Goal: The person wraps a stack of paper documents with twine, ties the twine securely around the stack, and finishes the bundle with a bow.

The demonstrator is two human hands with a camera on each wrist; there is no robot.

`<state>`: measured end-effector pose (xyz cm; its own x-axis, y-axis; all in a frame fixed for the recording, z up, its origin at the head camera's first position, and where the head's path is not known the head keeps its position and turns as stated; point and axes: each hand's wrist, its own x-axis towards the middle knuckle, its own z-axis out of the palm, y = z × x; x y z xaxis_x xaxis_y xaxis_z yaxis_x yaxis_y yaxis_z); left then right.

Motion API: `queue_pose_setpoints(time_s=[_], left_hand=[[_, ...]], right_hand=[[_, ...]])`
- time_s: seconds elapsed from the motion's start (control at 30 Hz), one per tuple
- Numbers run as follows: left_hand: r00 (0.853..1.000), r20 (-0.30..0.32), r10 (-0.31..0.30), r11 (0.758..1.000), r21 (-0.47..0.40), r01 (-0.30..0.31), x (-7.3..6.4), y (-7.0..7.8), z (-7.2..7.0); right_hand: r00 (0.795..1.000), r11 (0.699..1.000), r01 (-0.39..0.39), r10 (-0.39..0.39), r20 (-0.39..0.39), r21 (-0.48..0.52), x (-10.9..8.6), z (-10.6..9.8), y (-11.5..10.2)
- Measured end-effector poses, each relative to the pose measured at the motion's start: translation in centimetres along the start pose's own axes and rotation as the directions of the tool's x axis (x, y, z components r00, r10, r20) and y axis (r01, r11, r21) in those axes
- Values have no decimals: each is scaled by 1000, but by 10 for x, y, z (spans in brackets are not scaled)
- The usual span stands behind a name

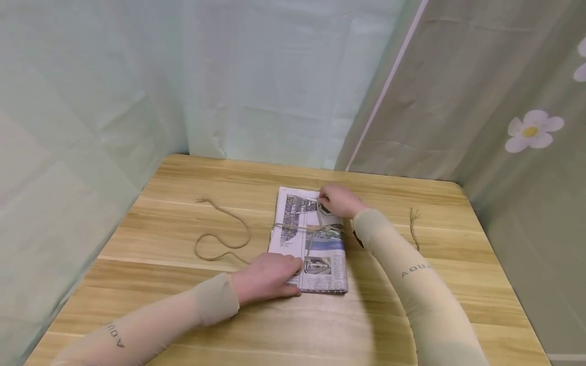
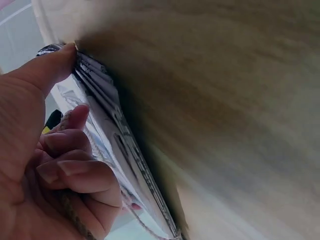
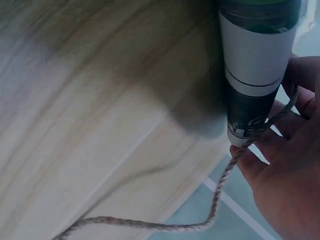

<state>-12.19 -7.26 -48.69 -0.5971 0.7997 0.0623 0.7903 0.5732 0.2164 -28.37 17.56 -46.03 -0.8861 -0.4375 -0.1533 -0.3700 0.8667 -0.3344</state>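
Observation:
A folded newspaper stack [image 1: 336,274] lies on the wooden table, with twine [image 1: 293,227] running across its middle. Another stretch of twine runs lengthwise over the top sheet between the two hands. At the near left corner is my left hand [image 1: 267,277]; in the left wrist view its fingers curl round the twine [image 2: 75,220], while the thumb touches the stack's folded edge [image 2: 95,75]. My right hand [image 1: 341,201] pinches twine at the far edge. The right wrist view shows that twine [image 3: 216,205] crossing the right hand's fingers [image 3: 250,162] beside the stack's end.
Loose twine [image 1: 249,235] snakes over the table left of the stack. A frayed twine end [image 1: 413,229] lies to the right, partly behind the right sleeve [image 1: 412,274]. Pale curtains [image 1: 274,86] hang round the table's back and sides.

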Motion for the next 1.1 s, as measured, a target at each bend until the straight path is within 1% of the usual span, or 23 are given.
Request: queue_pose_setpoints(time_s=[0.1,0.17,0.23,0.27,0.33,0.47,0.5,0.57,0.67,0.77,0.8,0.87,0.93,1.0,1.07,1.1], left_hand=[[1000,21,-9,1000,3,9,0,-3,0],[999,32,-22,1000,-6,22,1,-5,-2],[999,30,-32,999,-11,32,0,-11,-3],[999,21,-36,999,-14,36,0,-14,-4],[999,-19,-33,999,-11,33,-2,-24,-4],[995,-101,-10,1000,21,12,-5,-47,-7],[994,-113,-3,1000,29,6,-4,-53,-8],[993,-114,-8,999,31,12,-4,-65,-12],[994,-95,-51,999,14,52,-1,-81,-18],[988,-70,-141,990,-2,141,3,-94,-20],[983,-67,-171,985,-11,171,4,-97,-20],[969,-59,-242,970,-42,240,8,-103,-21],[949,-38,-313,947,-91,308,10,-106,-23],[924,-3,-383,911,-170,377,12,-108,-25],[895,44,-444,863,-249,440,13,-109,-26],[880,67,-471,834,-291,468,13,-108,-27]], right_hand=[[1000,1000,-10,10,9,1,2,2,3],[1000,1000,-21,21,-4,-13,0,1,8],[999,999,-30,29,-23,-39,-5,-1,14],[999,998,-39,38,-30,-48,-7,-3,17],[997,995,-65,61,-52,-81,-14,-5,25],[991,986,-119,111,-77,-115,-32,-9,36],[990,984,-125,115,-83,-128,-37,-10,38],[989,980,-130,117,-91,-151,-46,-10,41],[990,973,-128,114,-83,-193,-61,-8,44],[989,970,-146,141,-44,-195,-76,-4,44],[988,972,-157,155,-24,-177,-82,-3,44],[984,977,-175,178,7,-120,-92,0,42],[979,979,-199,200,31,-40,-101,4,40],[976,976,-215,213,39,45,-109,6,38],[973,966,-233,230,35,111,-116,9,38],[969,959,-246,245,28,138,-119,10,38]])
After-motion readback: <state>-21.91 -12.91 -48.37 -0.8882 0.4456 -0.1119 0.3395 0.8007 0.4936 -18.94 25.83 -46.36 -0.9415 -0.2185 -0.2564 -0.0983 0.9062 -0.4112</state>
